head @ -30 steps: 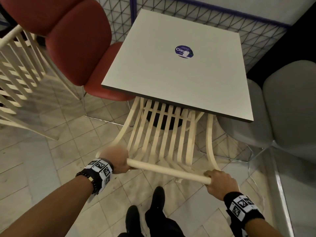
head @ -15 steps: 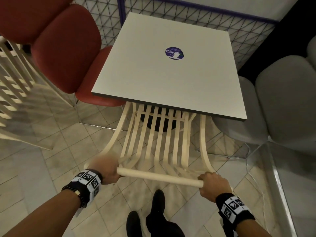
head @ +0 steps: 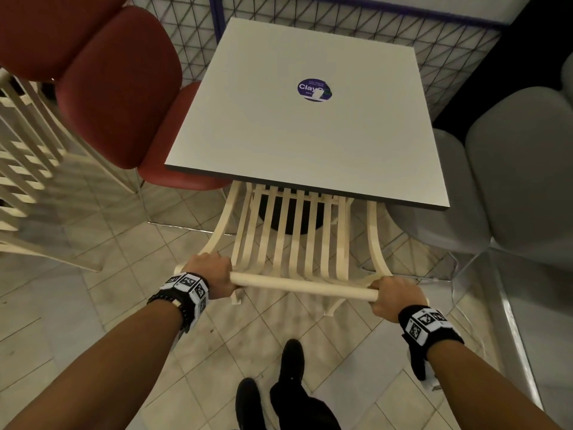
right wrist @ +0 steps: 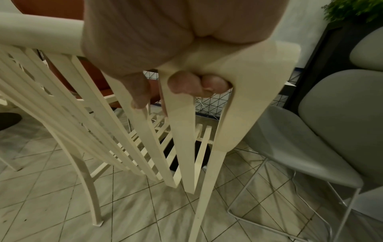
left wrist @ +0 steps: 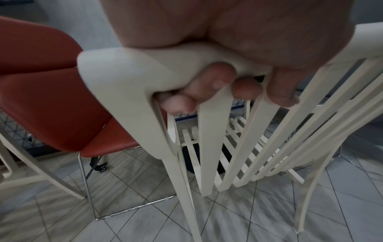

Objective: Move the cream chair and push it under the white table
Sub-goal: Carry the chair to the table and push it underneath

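cream chair (head: 291, 234) with seat partly under white table (head: 307, 119); left hand (head: 210, 274) and right hand (head: 395, 294) each curled around its top rail (head: 302, 283).

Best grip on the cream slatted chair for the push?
Grip the round top rail of the cream slatted chair at both ends, from behind. Left hand and right hand wrap it there; it is the nearest part, and the seat points under the white square table.
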The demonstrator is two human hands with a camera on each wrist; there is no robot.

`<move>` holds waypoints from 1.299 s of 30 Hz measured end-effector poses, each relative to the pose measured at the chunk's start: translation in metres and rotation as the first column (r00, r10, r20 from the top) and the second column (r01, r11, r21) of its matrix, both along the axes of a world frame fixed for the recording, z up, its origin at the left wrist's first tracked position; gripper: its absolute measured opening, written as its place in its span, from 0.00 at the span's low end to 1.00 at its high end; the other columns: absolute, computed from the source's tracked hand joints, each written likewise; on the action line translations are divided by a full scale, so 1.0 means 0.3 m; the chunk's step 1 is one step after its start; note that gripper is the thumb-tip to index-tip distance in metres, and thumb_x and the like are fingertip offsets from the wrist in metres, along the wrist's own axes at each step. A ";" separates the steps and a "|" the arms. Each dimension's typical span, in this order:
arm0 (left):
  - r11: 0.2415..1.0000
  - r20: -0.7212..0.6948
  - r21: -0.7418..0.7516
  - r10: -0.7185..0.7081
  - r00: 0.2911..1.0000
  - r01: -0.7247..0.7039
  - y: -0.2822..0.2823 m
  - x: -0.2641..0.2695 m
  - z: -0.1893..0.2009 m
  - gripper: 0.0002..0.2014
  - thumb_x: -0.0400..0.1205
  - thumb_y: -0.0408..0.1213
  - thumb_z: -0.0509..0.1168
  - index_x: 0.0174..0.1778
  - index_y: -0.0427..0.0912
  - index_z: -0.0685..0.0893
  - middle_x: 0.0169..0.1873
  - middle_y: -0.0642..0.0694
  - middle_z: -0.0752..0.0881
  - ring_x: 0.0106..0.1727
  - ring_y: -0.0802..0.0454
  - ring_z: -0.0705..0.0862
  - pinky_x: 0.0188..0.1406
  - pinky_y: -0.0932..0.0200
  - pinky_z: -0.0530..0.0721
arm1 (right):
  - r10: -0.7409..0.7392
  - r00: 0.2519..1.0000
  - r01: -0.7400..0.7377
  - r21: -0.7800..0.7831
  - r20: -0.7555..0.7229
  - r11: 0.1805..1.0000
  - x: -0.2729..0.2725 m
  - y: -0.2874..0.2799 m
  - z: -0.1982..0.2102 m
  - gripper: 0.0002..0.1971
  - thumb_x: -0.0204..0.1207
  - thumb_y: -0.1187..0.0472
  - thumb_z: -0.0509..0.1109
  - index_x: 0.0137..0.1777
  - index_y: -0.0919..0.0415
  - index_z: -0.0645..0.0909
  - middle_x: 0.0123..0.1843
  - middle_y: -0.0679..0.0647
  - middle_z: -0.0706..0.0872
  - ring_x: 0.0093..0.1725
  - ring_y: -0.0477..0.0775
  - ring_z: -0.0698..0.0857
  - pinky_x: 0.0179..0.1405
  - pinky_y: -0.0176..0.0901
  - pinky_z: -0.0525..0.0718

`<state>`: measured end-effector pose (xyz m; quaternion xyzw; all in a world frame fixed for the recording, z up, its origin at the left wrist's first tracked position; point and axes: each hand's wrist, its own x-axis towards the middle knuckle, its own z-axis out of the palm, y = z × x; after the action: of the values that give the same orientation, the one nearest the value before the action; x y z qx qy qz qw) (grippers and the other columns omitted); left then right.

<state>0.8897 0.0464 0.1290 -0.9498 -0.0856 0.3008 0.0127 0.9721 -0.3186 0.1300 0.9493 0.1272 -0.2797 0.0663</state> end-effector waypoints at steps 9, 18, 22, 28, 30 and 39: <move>1.000 0.027 0.020 -0.023 0.999 0.022 0.004 -0.002 -0.002 0.24 0.73 0.65 0.63 0.51 0.49 0.85 0.49 0.46 0.87 0.51 0.44 0.86 0.48 0.51 0.81 | -0.002 1.000 0.002 -0.004 0.026 1.000 0.000 -0.001 -0.025 0.14 0.68 0.50 0.68 0.53 0.45 0.84 0.50 0.51 0.86 0.48 0.56 0.86 0.41 0.47 0.81; 0.999 0.029 0.040 -0.013 0.999 0.012 -0.042 -0.018 -0.020 0.25 0.74 0.66 0.62 0.52 0.49 0.85 0.49 0.46 0.87 0.50 0.44 0.86 0.51 0.49 0.81 | 0.031 0.999 -0.031 -0.006 0.029 1.000 0.017 -0.049 -0.018 0.13 0.67 0.47 0.68 0.50 0.43 0.85 0.47 0.49 0.87 0.45 0.55 0.86 0.44 0.48 0.84; 0.998 0.030 0.053 -0.037 0.999 0.036 -0.018 -0.023 -0.022 0.26 0.74 0.67 0.61 0.51 0.48 0.85 0.49 0.46 0.87 0.50 0.44 0.87 0.49 0.51 0.81 | 0.016 0.999 -0.016 0.004 0.047 1.000 -0.014 -0.033 -0.037 0.12 0.67 0.49 0.68 0.50 0.45 0.85 0.44 0.49 0.86 0.45 0.55 0.86 0.43 0.46 0.84; 0.998 0.030 0.058 -0.040 0.999 0.038 0.001 -0.035 -0.025 0.24 0.73 0.66 0.62 0.48 0.49 0.85 0.47 0.47 0.88 0.49 0.44 0.87 0.47 0.52 0.80 | 0.028 0.998 -0.028 -0.001 0.060 1.000 -0.042 -0.021 -0.039 0.12 0.66 0.49 0.68 0.50 0.46 0.85 0.41 0.48 0.83 0.44 0.55 0.86 0.41 0.45 0.82; 0.998 0.041 0.052 -0.031 0.999 0.029 -0.001 -0.034 -0.024 0.25 0.73 0.67 0.61 0.48 0.49 0.86 0.46 0.48 0.88 0.49 0.45 0.87 0.48 0.51 0.81 | 0.024 0.997 -0.025 0.011 0.074 1.000 -0.042 -0.019 -0.035 0.13 0.67 0.49 0.68 0.50 0.46 0.85 0.44 0.49 0.86 0.44 0.55 0.86 0.42 0.46 0.83; 0.999 0.079 0.040 -0.005 0.997 0.002 -0.008 -0.049 -0.031 0.26 0.74 0.67 0.62 0.50 0.49 0.85 0.48 0.47 0.88 0.51 0.44 0.86 0.52 0.50 0.81 | 0.004 0.996 -0.007 0.032 0.087 0.999 -0.048 -0.025 -0.038 0.12 0.67 0.50 0.69 0.50 0.46 0.85 0.43 0.48 0.87 0.44 0.55 0.86 0.43 0.47 0.85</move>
<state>0.8749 0.0440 0.1197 -0.9606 -0.0903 0.2613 0.0287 0.9577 -0.3260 0.1185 0.9612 0.1315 -0.2358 0.0571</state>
